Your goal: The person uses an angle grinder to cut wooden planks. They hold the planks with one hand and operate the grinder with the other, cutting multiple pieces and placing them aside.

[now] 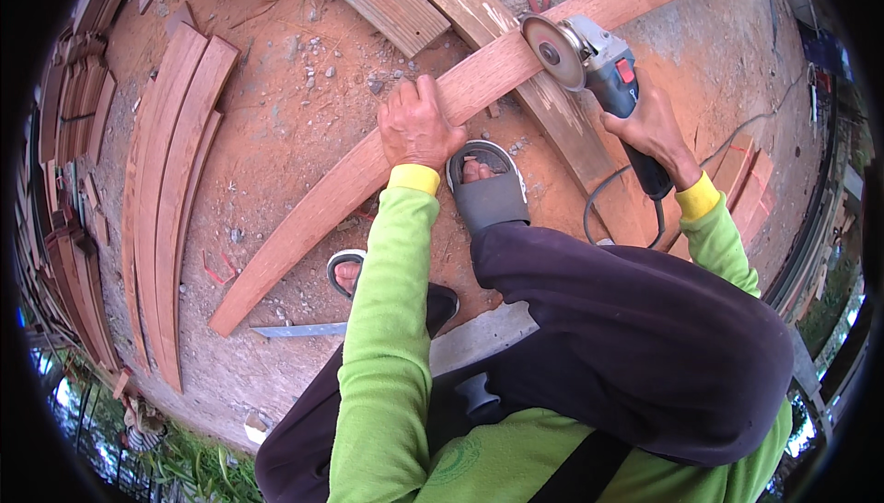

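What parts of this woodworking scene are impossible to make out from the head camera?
- Where the grinder's disc meets the curved plank: the disc face hides it.
- Left hand fingers: curled over the plank's far edge.
- Grinder cable: vanishes behind the dark trouser leg.
- Left foot's sandal: mostly covered by the green sleeve.

1 angle grinder (599, 61), 2 sandals (490, 192), approx. 4 curved planks stacked at left (170, 190).
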Demonstrator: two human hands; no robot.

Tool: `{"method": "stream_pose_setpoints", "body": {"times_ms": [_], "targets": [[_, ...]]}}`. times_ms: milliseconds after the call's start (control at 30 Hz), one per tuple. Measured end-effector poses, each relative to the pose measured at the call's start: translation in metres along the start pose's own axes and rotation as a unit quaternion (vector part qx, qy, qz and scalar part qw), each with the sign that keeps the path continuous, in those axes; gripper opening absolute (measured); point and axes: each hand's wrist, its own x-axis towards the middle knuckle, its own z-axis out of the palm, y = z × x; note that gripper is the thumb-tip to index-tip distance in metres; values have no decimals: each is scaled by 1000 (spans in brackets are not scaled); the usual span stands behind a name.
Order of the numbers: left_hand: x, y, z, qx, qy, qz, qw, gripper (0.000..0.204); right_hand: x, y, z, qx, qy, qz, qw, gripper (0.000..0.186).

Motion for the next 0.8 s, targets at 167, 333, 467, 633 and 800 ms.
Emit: {"method": "stream_pose_setpoints", "body": {"times_ms": [167, 333, 467, 633, 800], "targets": [[0, 0, 0, -2, 4, 1, 1000, 59, 0, 0, -1, 0, -9, 6, 1000, 63], [0, 0, 0, -3, 6, 0, 1000, 58, 0, -1, 0, -1, 1, -6, 1000, 63], [0, 0, 0, -7, 12, 1, 1000, 57, 0, 0, 1, -2, 4, -7, 1000, 62], [0, 0, 1, -4, 12, 2, 1000, 55, 1, -2, 0, 4, 1, -7, 1000, 61], [0, 0, 1, -6, 14, 1, 1000, 55, 2, -4, 0, 6, 6, -10, 1000, 60]]}}
